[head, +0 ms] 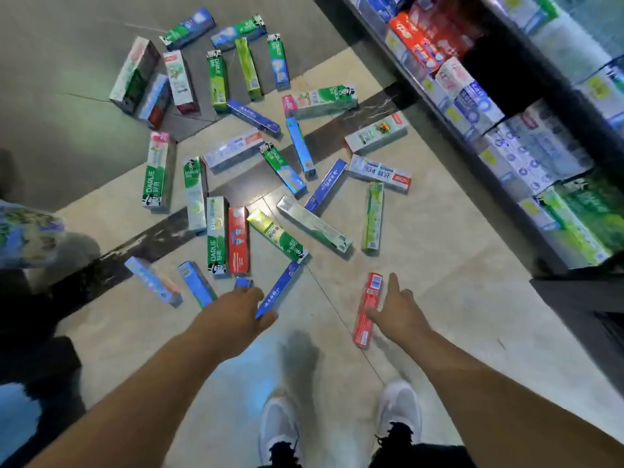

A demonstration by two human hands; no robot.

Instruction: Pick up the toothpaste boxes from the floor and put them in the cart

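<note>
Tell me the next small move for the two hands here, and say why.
Probably close each hand on the box under it. The left hand reaches over the near end of a blue box, and the right hand lies open beside the red box, fingers straight. Neither box looks gripped yet, and both are the nearest boxes on the floor.

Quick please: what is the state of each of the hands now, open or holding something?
Left hand: reaching over the blue box; a grip cannot be told.
Right hand: open, fingers spread, beside the red box, holding nothing.
</note>
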